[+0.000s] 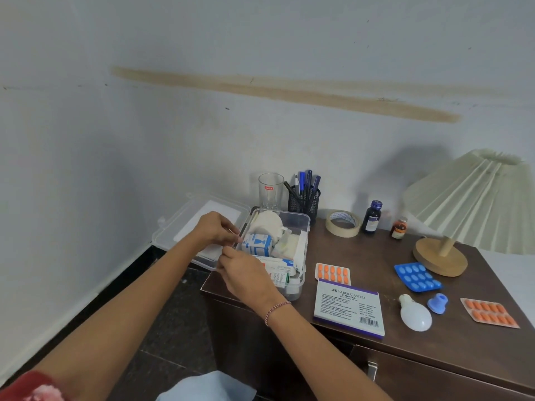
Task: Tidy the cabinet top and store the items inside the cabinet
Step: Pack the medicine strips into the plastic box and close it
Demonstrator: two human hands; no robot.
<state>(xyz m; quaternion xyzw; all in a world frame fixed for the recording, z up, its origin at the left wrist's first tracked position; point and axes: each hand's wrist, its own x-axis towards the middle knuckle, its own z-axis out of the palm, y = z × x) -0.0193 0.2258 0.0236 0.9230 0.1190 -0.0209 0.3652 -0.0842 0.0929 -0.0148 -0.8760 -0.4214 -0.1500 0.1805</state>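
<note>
Clear plastic storage box (pixel 292 214) sits on the left end of the dark brown wooden cabinet (pixel 376 250), its hinged clear lid (pixel 185 224) flung open to the box's left, overhanging the floor. My left hand (pixel 215 228) is at the box's left rim, thumb and forefinger pinched on it by the hinge. My right hand (pixel 246 273) is just nearer on the same rim, fingers curled; can't tell if it's actually gripping. The box is packed with cartons and gauze. I'd guess thin slick walls that flex, moderate weight, and tippy with the lid hanging out, so close the lid first, then lift with both hands under the rim at the short ends. Right of the box: orange foil blister strip (pixel 333 273) (flat, take it by the edge), white-and-purple stamp pad carton (pixel 348 309) (stiff, easy). Further right, white glass light bulb (pixel 415 315): fragile, rolls, cradle it
</note>
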